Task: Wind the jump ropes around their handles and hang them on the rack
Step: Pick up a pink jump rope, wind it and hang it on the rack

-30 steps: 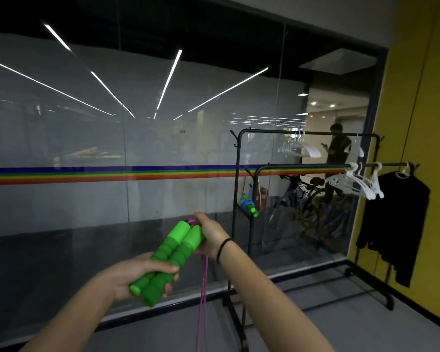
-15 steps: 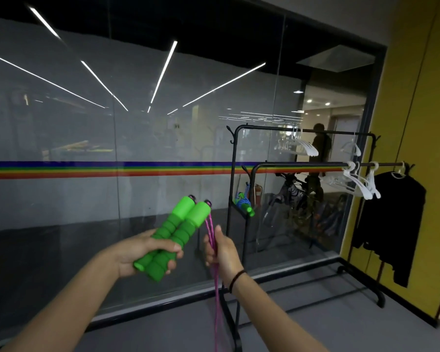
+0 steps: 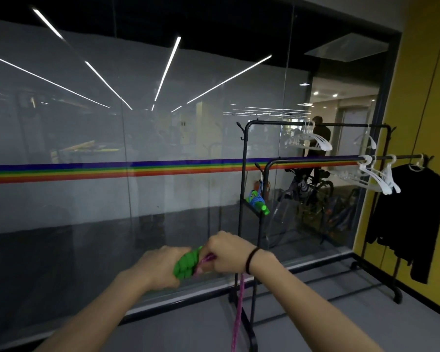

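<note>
**Q:** Head view. What is the state of each hand?

**A:** The left hand [image 3: 160, 265] is wrapped round the lower end of the two green handles [image 3: 186, 265], which are held side by side. The right hand [image 3: 226, 252] is closed on the pink rope [image 3: 239, 313] at the handles' upper end and touches them.

**Q:** Axis and rope path?

**A:** The long axis runs from the left hand up and rightward to the right hand, foreshortened. The slack rope hangs straight down from the right hand.

**Q:** Requirement for the next move?

**A:** Winding appears barely begun. The right hand is nearer the rope and should carry it across the axis, round both handles.

**Q:** Destination?

**A:** The rack [image 3: 244, 199], ahead and to the right. A wound bundle [image 3: 258, 203] hangs by its left post.
</note>
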A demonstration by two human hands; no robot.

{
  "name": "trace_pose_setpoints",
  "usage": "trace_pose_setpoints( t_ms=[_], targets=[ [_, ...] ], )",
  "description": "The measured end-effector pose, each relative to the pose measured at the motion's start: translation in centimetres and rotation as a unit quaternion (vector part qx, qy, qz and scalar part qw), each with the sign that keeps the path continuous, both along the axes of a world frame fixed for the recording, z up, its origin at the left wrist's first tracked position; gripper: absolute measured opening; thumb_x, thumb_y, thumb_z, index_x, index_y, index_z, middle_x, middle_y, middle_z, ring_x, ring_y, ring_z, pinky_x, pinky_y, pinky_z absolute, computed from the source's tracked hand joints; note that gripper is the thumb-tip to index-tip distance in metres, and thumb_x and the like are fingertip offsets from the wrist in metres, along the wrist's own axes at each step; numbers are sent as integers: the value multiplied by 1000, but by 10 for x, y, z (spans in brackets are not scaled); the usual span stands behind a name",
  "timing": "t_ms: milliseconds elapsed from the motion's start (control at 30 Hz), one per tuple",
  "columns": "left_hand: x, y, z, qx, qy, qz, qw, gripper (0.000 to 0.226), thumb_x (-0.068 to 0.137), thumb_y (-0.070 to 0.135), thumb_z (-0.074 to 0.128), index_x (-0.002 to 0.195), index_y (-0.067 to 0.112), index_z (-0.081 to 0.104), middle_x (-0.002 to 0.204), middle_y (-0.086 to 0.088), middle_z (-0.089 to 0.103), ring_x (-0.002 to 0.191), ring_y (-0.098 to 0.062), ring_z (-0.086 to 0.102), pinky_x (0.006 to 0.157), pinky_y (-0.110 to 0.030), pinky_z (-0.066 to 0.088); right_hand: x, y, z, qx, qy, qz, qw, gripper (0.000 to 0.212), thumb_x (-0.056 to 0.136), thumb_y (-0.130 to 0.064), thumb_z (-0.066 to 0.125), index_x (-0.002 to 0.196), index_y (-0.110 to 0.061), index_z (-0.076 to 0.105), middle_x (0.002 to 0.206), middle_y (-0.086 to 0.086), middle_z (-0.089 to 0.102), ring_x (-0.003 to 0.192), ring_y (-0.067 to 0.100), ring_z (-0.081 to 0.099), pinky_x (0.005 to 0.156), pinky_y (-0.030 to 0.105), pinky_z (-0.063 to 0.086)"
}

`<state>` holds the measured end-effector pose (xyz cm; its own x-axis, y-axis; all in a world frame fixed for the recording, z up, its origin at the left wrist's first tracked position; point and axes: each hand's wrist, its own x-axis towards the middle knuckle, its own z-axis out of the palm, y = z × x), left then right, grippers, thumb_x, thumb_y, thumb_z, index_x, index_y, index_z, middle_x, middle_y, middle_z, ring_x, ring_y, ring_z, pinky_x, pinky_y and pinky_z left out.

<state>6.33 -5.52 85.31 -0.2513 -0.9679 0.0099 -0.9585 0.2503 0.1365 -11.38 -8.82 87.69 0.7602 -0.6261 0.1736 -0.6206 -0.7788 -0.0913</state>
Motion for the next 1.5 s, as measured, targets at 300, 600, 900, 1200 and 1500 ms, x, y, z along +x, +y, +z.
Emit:
trace_pose_setpoints(
  t_ms=[300,600,900,1200,1500],
  targets=[
    [21,7,10,63,28,-115,991,31,69,20,70,95,27,56,84,12,55,75,-5,49,68,-26,42,4,-19,20,188,-204,30,960,25,68,-31,79,58,-20,59,47,-11,54,44,1,45,48,11,35],
    [32,24,3,40,420,-108,900,34,68,1,79,97,8,64,80,0,67,73,-10,61,72,-26,52,14,-12,-45,424,-449,-36,786,29,93,-6,44,67,-15,47,36,-9,47,35,0,38,44,15,31],
    [32,19,-3,-59,395,33,916,31,66,14,82,91,14,63,74,-5,71,58,-19,68,59,-33,58,23,15,-36,144,-115,-33,982,23,95,-24,44,85,-14,63,83,15,64,80,25,59,67,25,39],
    [22,32,-4,-33,-78,50,995,70,76,38,70,137,36,36,134,-1,54,122,-25,51,94,-35,42,13,30,29,63,25,58,996,12,83,-21,62,84,-11,69,62,1,60,56,10,50,60,21,36],
    [24,49,-2,-46,234,-117,964,46,63,43,80,102,27,63,93,11,68,87,-10,63,77,-28,50,11,1,4,413,-354,116,831,17,80,-2,63,75,-15,73,62,-7,68,52,-3,58,52,9,44]
  ],
)
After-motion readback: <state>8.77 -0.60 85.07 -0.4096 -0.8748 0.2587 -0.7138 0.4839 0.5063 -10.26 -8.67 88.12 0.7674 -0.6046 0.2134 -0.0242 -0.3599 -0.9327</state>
